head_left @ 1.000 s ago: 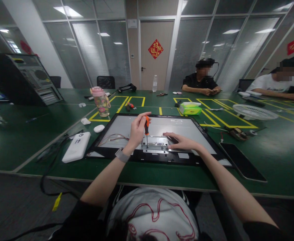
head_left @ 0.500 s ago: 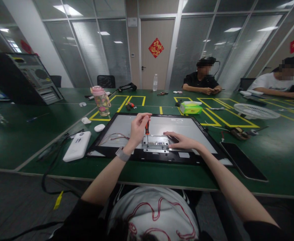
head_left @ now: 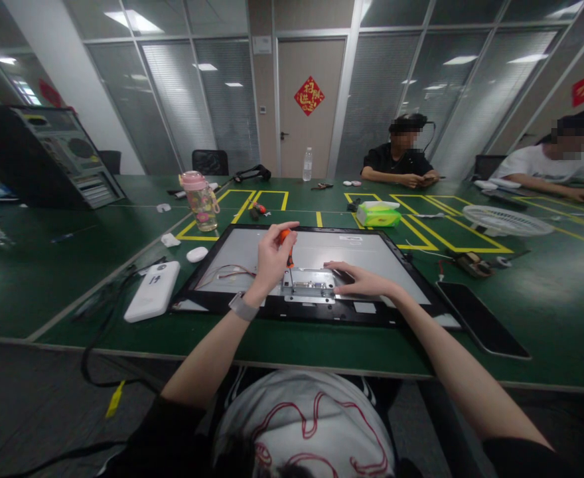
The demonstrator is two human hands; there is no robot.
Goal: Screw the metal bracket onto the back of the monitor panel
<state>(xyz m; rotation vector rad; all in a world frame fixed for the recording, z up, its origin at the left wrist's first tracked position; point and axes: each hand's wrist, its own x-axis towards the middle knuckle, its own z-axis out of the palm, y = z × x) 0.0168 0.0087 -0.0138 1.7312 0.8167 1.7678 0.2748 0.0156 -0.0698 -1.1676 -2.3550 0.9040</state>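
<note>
My left hand [head_left: 273, 257] grips the orange and black handle of a screwdriver [head_left: 289, 257] between thumb and fingers. The shaft points down at the left part of a metal bracket [head_left: 310, 297], and its tip is too small to make out. The bracket sits on the silver back of a flat display panel [head_left: 245, 249] with a black frame, lying on the table. With fingers spread, my right hand [head_left: 362, 278] rests at the bracket's right side. Thin wires [head_left: 232, 271] run over the panel left of my left hand.
A white power bank [head_left: 152, 292] and a white case [head_left: 197, 253] lie left of the panel, a black phone [head_left: 481, 318] right. Beyond stand a pink-lidded bottle [head_left: 200, 201], a green packet [head_left: 379, 214] and a white fan grille [head_left: 507, 220]. Two people sit across the table.
My left fingers have shifted slightly on the screwdriver handle, so more of its orange top shows. The right hand stays in place at the bracket.
</note>
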